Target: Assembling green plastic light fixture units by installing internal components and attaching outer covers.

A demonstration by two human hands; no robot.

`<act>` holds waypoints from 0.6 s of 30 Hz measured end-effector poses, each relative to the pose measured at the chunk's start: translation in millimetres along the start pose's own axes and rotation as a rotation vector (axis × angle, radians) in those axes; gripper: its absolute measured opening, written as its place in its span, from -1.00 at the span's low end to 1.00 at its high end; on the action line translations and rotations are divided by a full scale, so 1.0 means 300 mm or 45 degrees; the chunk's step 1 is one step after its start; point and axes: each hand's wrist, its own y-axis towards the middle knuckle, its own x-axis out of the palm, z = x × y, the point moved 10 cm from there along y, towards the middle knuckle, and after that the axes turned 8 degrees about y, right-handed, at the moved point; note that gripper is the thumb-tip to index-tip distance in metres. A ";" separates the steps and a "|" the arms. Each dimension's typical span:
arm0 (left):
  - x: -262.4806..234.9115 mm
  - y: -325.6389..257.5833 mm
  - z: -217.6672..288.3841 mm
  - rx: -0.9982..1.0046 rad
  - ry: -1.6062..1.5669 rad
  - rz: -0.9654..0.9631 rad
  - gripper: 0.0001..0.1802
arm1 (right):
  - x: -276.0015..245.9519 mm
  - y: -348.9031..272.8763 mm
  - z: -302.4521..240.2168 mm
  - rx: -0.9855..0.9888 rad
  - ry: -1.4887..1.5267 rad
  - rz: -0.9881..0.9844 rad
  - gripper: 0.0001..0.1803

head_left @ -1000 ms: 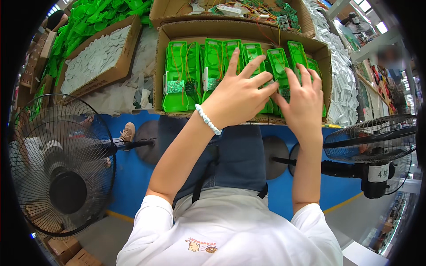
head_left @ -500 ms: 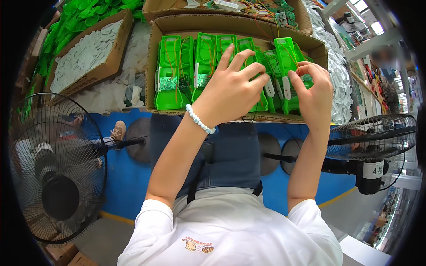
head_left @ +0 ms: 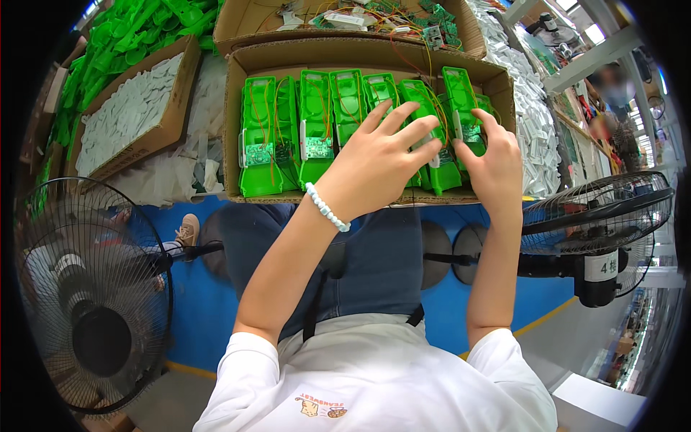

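A row of green plastic housings (head_left: 260, 108) stands in an open cardboard box (head_left: 236, 144). Each visible one has red and yellow wires, and several show a small circuit board (head_left: 317, 147) near the lower end. My left hand (head_left: 381, 155), with a beaded bracelet at the wrist, reaches over the middle housings, fingers spread and holding nothing visible. At the right end of the row, my right hand (head_left: 498, 162) pinches the side of a green housing (head_left: 458, 86), thumb and fingers around its circuit board. That housing's lower end is hidden by the hand.
Behind stands another cardboard box (head_left: 248, 21) with loose boards and wires. A carton of white pieces (head_left: 129, 108) and a green plastic heap (head_left: 144, 29) lie left; more white parts (head_left: 529, 144) are piled right. Fans (head_left: 101, 338) flank me.
The view has shifted, so the box sits slightly lower and further left. My right thumb has moved onto the lower part of the right-hand housing. My left hand stays over the middle ones.
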 end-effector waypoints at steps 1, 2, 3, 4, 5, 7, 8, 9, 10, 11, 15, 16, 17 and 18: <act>0.005 -0.005 -0.007 -0.025 -0.006 -0.015 -0.55 | -0.002 0.006 0.018 0.078 0.011 -0.005 -0.42; 0.004 -0.006 -0.011 -0.029 -0.009 -0.009 -0.55 | -0.020 0.017 0.048 0.194 0.172 0.023 -0.43; -0.001 -0.006 -0.015 -0.031 -0.006 0.009 -0.57 | -0.034 0.027 0.086 0.310 0.333 0.051 -0.43; -0.007 -0.004 -0.015 -0.034 -0.006 0.029 -0.60 | -0.069 0.037 0.115 0.291 0.523 0.162 -0.44; -0.007 -0.002 -0.013 -0.041 -0.010 0.036 -0.60 | -0.104 0.035 0.153 0.338 0.676 0.222 -0.44; -0.007 -0.002 -0.007 -0.015 -0.009 0.056 -0.60 | -0.168 0.044 0.142 0.211 0.848 0.349 -0.49; -0.006 -0.003 -0.010 -0.019 -0.005 0.059 -0.60 | -0.171 0.043 0.125 0.205 0.849 0.346 -0.49; -0.005 -0.004 -0.012 -0.019 -0.001 0.056 -0.60 | -0.168 0.033 0.118 0.267 0.922 0.362 -0.52; -0.003 -0.002 -0.009 -0.012 -0.004 0.056 -0.59 | -0.167 0.017 0.108 0.332 0.986 0.384 -0.55; -0.003 0.000 -0.007 -0.011 -0.005 0.062 -0.59 | -0.160 0.006 0.095 0.328 0.981 0.387 -0.55; -0.003 0.004 -0.006 -0.015 -0.040 0.082 -0.57 | -0.066 -0.020 -0.035 -0.081 0.222 0.095 -0.59; -0.008 -0.023 -0.021 -0.034 -0.030 0.050 -0.57 | -0.001 -0.030 -0.047 -0.097 0.194 0.041 -0.60; -0.033 -0.020 -0.011 -0.052 -0.004 0.024 -0.55 | 0.006 -0.048 -0.051 -0.109 0.148 0.018 -0.60; -0.079 -0.018 -0.004 -0.073 0.009 0.025 -0.54 | -0.005 -0.057 -0.050 -0.118 0.101 0.067 -0.61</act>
